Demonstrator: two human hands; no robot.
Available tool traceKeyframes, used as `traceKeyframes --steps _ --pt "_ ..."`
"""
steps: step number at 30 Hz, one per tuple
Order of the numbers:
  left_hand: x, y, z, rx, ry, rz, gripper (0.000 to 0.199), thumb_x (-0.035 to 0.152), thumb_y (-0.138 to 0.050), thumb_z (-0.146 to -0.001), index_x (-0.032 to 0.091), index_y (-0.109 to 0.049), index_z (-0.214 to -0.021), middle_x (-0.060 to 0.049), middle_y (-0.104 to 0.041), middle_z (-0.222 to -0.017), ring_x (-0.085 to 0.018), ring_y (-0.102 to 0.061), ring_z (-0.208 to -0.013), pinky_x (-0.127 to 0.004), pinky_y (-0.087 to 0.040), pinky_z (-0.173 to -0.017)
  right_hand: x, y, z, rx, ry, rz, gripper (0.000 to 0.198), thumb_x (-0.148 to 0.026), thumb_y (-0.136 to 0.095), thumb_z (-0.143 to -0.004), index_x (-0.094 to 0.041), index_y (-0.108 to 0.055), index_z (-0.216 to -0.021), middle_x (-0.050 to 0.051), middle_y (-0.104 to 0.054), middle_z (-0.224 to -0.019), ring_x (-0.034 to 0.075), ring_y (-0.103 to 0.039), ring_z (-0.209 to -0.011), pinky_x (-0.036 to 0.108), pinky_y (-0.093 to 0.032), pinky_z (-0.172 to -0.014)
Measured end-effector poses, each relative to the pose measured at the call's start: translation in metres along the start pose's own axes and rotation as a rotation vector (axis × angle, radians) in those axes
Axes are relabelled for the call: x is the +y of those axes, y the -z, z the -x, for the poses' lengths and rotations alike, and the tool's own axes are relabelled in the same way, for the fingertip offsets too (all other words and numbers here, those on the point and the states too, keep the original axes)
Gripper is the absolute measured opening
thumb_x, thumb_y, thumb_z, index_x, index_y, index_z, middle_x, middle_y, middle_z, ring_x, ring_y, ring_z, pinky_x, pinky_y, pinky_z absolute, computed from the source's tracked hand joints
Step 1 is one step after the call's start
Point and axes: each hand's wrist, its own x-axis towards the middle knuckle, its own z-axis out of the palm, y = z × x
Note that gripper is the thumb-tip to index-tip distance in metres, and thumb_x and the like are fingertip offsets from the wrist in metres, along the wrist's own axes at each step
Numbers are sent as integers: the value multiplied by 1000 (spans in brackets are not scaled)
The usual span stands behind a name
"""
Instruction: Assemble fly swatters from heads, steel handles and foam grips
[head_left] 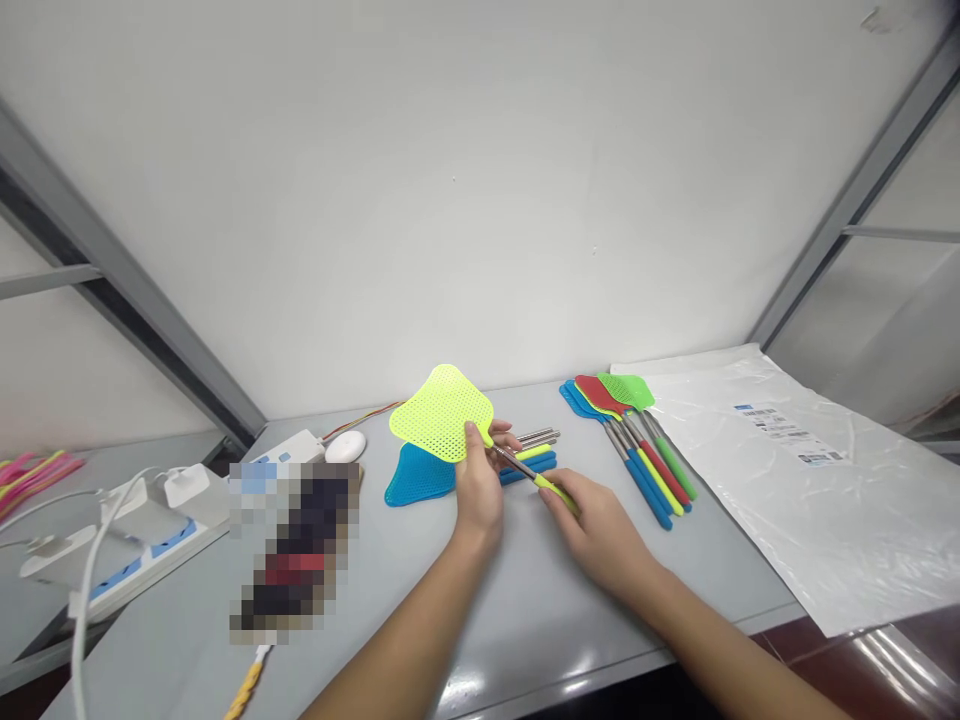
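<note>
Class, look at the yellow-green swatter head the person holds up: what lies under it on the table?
A blue swatter head lies flat beneath the yellow-green head, partly showing. The left hand covers its right edge.

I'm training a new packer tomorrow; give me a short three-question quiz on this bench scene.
1. True or false: the left hand holds the yellow-green swatter head.
2. What does the right hand grip?
A) the white mouse
B) the yellow-handled rod
C) the plastic bag
3. Fill in: a blue swatter head lies flat on the table, to the ____ of the left hand.

Key:
1. True.
2. B: the yellow-handled rod, whose metal end points to the head. The white mouse and plastic bag lie untouched, as does the row of finished swatters.
3. Left.
</note>
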Motion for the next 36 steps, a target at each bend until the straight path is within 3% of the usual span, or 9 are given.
traceKeyframes --steps 6,11,14,16,19,21,27,31,36 --pt "5 -1 5 -73 -135 -158 47 56 -38 -91 16 -63 -92 -6 -64 -82 -12 -52 -60 -25 -44 -63 4 5 6 54 -90 -86 25 -38 -40 -95 -22 -59 -96 2 -64 -81 16 -58 -72 27 -42 -67" --pt "11 -6 24 -474 -359 -606 39 35 -48 -92 28 -51 -130 -8 -62 -110 -20 -58 -93 -34 -44 -86 9 9 3 404 -277 -422 33 -47 -28 -97 -21 -46 -107 -7 -41 -61 10 -39 -45 22 -32 -44" --pt "9 -6 27 -679 -418 -791 37 32 -50 -90 29 -55 -126 -9 -58 -118 -24 -55 -105 -39 -43 -91 21 30 4 501 -283 -237 32 -49 -33 -96 -21 -46 -106 -5 -47 -63 13 -48 -51 24 -37 -49" --pt "6 -5 26 -675 -401 -847 32 31 -45 -92 29 -58 -121 -9 -58 -117 -25 -53 -109 -40 -43 -93 32 52 6 465 -327 54 33 -49 -36 -94 -21 -50 -104 0 -57 -69 18 -58 -63 26 -39 -56" --pt "-1 -3 20 -606 -382 -882 28 31 -40 -94 28 -61 -113 -8 -58 -113 -25 -51 -109 -42 -42 -93 48 84 5 359 -526 500 37 -47 -28 -97 -20 -52 -106 6 -65 -76 22 -63 -71 28 -38 -58" --pt "-4 -3 17 -576 -390 -898 27 32 -39 -94 27 -62 -109 -8 -58 -110 -26 -51 -108 -42 -42 -93 58 98 0 296 -631 666 38 -43 -24 -98 -19 -52 -107 8 -66 -75 23 -64 -72 28 -37 -58" --pt "-6 -2 12 -562 -409 -970 22 31 -41 -94 26 -63 -97 -7 -58 -105 -24 -51 -103 -40 -41 -91 82 98 -17 190 -705 753 30 -33 -29 -97 -15 -53 -99 12 -66 -79 25 -65 -75 31 -39 -61" --pt "-7 -2 11 -557 -408 -978 22 30 -42 -94 25 -63 -94 -6 -58 -104 -23 -52 -101 -39 -42 -90 87 94 -19 119 -704 758 29 -35 -32 -96 -15 -53 -98 15 -64 -96 25 -64 -85 31 -40 -64" --pt "-8 0 10 -569 -401 -972 23 30 -40 -94 23 -61 -87 -7 -58 -102 -23 -51 -101 -40 -41 -90 92 102 -22 28 -709 734 31 -38 -35 -95 -16 -56 -92 13 -65 -95 25 -63 -84 30 -39 -63"
